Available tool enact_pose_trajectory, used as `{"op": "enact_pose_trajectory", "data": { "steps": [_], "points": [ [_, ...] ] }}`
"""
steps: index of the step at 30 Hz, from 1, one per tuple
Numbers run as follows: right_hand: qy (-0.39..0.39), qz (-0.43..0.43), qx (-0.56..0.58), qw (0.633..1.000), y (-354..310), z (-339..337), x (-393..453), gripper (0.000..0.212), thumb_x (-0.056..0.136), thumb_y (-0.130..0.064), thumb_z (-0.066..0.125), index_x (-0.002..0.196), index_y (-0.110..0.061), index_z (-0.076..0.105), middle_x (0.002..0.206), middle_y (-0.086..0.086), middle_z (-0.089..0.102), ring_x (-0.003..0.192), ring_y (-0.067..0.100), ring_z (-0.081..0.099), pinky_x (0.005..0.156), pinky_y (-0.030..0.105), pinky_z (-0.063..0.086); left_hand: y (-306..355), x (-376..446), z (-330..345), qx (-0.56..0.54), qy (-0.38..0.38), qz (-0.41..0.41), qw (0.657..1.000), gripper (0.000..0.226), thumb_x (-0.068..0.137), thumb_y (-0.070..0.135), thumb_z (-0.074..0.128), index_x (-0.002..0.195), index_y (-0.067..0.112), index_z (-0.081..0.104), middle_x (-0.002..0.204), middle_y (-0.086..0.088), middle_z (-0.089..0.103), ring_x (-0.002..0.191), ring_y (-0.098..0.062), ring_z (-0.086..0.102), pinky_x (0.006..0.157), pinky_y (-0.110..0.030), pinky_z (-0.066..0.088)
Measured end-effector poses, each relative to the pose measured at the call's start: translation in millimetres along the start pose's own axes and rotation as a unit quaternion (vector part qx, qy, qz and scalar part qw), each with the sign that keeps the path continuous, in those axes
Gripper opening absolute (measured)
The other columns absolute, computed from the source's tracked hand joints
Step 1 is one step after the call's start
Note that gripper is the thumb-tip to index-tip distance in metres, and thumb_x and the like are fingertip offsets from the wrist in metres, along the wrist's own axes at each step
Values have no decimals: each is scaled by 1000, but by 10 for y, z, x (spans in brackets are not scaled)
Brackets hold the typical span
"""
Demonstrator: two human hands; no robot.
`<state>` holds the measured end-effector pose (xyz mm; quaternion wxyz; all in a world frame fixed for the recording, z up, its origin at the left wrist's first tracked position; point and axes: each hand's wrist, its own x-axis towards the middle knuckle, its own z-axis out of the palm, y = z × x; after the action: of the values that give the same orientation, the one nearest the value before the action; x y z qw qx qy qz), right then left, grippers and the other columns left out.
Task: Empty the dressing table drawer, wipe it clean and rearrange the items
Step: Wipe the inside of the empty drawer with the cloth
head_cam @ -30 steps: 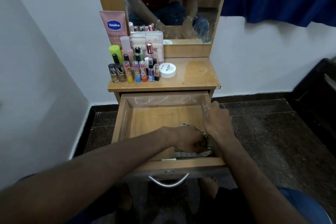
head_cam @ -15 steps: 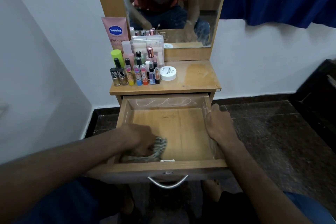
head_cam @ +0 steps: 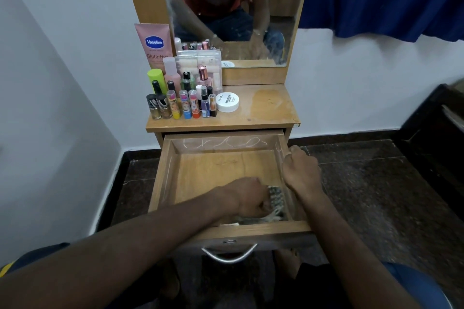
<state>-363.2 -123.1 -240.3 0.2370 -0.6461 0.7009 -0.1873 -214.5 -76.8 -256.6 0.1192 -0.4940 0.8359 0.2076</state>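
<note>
A: What is seen first, taking the biggest thing?

B: A light wooden dressing table [head_cam: 266,110] with a tall mirror [head_cam: 233,7] is set against a white wall. Its pulled-out wooden drawer [head_cam: 213,165] with a curved metal handle [head_cam: 229,254] lies open below the top.

A: Has the drawer been emptied?

B: It appears so. No toiletry is seen in the part of the drawer that shows; chalk-like white scribbles are left on its back wall. A cluster of small bottles and tubes [head_cam: 180,103] is stood on the left of the tabletop, with a tall pink Vaseline tube [head_cam: 154,45] behind and a round white lidded jar [head_cam: 227,101] just beside the cluster.

A: And the hands?

B: A patterned grey-and-white cloth [head_cam: 275,198] is gripped by the left hand [head_cam: 247,198], fingers curled round it, and is pressed into the drawer's near right corner. The drawer's right side wall is held by the right hand [head_cam: 301,170], fingers curled over its rim, seemingly to steady it.

A: How far along is the task judged to be?

B: Emptying is judged done. Wiping is under way; the scribbled back wall looks not yet cleaned. The return and rearranging of the items is left entirely.
</note>
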Motion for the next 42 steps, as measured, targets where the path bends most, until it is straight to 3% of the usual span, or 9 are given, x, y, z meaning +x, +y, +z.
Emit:
{"op": "enact_pose_trajectory", "data": {
  "steps": [3,9,13,16,20,25,29,36,42],
  "points": [
    [1,-10,-9,1000,49,16,9,30,109,-21,34,120,-8,58,124,23,65,114,44,60,81,40,33,147,248,-39,-4,8,-30,1000,28,94,35,63,70,21,67,71,-2,66,78,-23,68,77,-38,62],
    [5,-29,-16,999,73,48,-17,26,108,-21,36,117,-7,56,116,25,66,107,44,62,78,40,36,-42,380,-61,-44,2,-72,996,24,92,46,72,90,25,82,81,4,78,79,-14,72,79,-35,62],
    [-10,-29,-17,999,59,15,-19,25,108,-22,36,117,-8,53,117,24,64,106,43,59,80,41,37,-245,348,-328,-11,136,-121,983,14,100,26,65,96,15,73,88,2,67,79,-16,65,70,-29,53],
    [-8,-33,-24,999,23,-10,-41,27,109,-23,35,120,-6,53,120,24,64,110,44,59,82,42,36,-317,238,-237,64,221,-108,967,21,105,20,57,121,9,66,119,-12,68,99,-21,67,82,-33,60],
    [-5,-35,-29,999,14,1,-20,28,110,-24,35,122,-5,52,120,25,63,110,43,59,82,41,35,-208,86,230,37,183,-50,981,75,104,53,49,162,14,25,165,-12,24,151,-29,27,124,-48,35],
    [-8,-30,-28,999,31,18,-3,29,110,-23,35,126,-5,51,124,28,61,115,46,57,81,41,32,-216,206,230,54,72,-5,996,90,105,69,23,167,14,-12,174,-16,-18,162,-30,-16,132,-48,-2],
    [-13,-43,-23,999,73,1,22,27,110,-24,35,121,-7,53,121,26,63,111,43,59,80,40,32,-373,117,169,26,98,-24,995,92,102,75,20,169,16,-5,177,-8,-9,164,-24,-4,133,-45,10],
    [-13,-54,-6,998,140,52,47,29,110,-25,32,113,-8,54,111,23,63,101,40,61,77,39,38,-688,-731,163,-20,23,-225,974,92,104,70,27,167,15,-13,173,-3,-23,162,-24,-16,130,-50,6],
    [-7,-57,-14,998,78,8,-5,29,111,-27,33,107,-8,54,106,21,64,93,35,61,75,37,38,-629,-1000,89,56,61,-292,953,57,105,37,51,153,9,38,157,-26,34,141,-42,46,118,-49,40]
  ]
}}
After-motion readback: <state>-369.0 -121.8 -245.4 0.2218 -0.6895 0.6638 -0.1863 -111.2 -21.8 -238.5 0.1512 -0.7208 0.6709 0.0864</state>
